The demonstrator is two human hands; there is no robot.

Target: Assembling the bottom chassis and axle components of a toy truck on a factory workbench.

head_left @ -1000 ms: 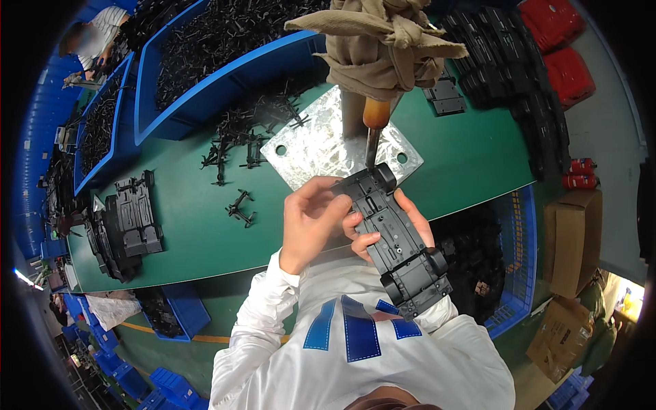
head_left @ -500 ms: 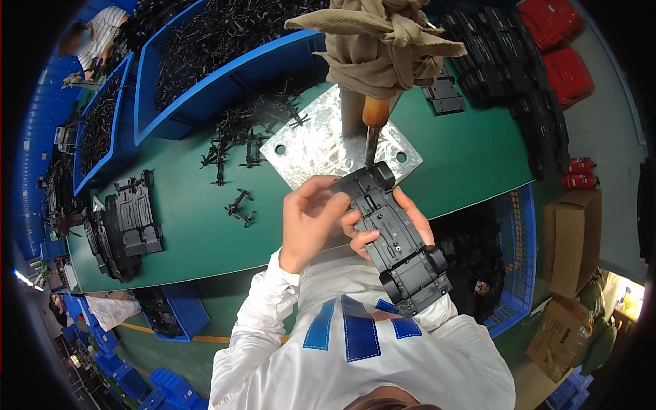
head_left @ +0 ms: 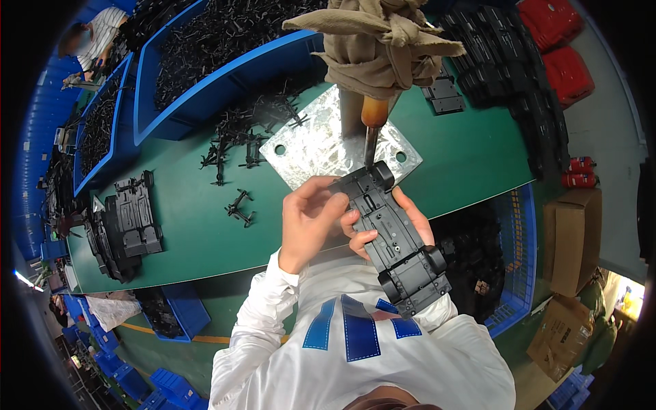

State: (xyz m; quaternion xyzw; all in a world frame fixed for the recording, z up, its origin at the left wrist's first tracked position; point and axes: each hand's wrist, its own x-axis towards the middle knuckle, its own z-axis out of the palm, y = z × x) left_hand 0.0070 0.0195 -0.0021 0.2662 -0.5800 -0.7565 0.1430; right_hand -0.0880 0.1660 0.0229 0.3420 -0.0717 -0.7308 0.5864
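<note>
A black plastic car chassis (head_left: 396,236) is held tilted in front of me, its far end beside the metal plate. My right hand (head_left: 418,217) wraps it from beneath, fingertips showing along both long sides. Closed at the chassis's far left edge is my left hand (head_left: 307,222), thumb and fingers bent against it; whether a small part is also between them is hidden. From above hangs a slim metal shaft (head_left: 370,147) with an orange collar (head_left: 375,111), bundled in beige cloth (head_left: 383,55). Its tip meets the chassis's far end in view; actual contact cannot be made out.
A shiny metal plate (head_left: 307,160) lies on the green table (head_left: 184,239). Loose black frame parts (head_left: 239,207) lie left of it, below a blue bin (head_left: 225,85) full of them. Chassis stacks (head_left: 140,215) stand left and far right (head_left: 492,55). Another person (head_left: 102,37) works far left.
</note>
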